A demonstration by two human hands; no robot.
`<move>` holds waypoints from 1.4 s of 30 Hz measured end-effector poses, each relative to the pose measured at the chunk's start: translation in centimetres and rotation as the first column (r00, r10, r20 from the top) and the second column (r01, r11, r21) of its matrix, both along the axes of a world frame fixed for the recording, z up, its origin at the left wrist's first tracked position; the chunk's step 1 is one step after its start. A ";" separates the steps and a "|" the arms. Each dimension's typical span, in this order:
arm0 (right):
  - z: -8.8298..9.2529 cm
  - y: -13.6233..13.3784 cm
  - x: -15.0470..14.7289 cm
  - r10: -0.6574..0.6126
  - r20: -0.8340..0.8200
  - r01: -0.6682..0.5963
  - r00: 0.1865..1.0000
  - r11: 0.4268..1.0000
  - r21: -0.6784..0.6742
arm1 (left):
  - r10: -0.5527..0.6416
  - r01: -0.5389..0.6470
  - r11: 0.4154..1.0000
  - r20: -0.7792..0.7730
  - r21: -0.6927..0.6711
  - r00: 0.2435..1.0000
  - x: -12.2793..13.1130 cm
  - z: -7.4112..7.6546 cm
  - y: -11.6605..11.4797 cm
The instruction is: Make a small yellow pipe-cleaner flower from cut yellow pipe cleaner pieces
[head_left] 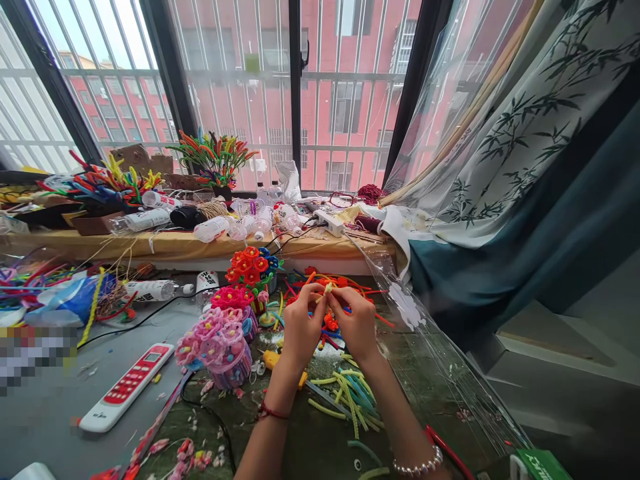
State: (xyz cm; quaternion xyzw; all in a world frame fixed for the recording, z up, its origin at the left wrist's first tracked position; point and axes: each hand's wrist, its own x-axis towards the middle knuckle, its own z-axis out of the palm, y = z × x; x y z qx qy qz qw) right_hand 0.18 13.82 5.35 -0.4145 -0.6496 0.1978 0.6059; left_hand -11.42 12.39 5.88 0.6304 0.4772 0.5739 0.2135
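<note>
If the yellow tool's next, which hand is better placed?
Probably the left hand: the yellow tool shows right by its forearm, while the right hand would have to cross over. Both pinch a small pale-yellow piece, so the left would likely let go first.

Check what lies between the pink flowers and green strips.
Head view shows small clear bits, a yellow tool crossed by the left forearm, then a grey bar.

I held a small pale-yellow piece (328, 289) pinched where my left hand (302, 325) and right hand (356, 327) met, its top poking up, its finer shape unclear.
</note>
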 end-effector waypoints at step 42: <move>-0.3 1.0 0.1 0.144 -0.595 -0.399 0.791 0.858 -0.322 | -0.057 0.118 0.988 0.479 -0.098 0.876 0.8 -0.8 0.5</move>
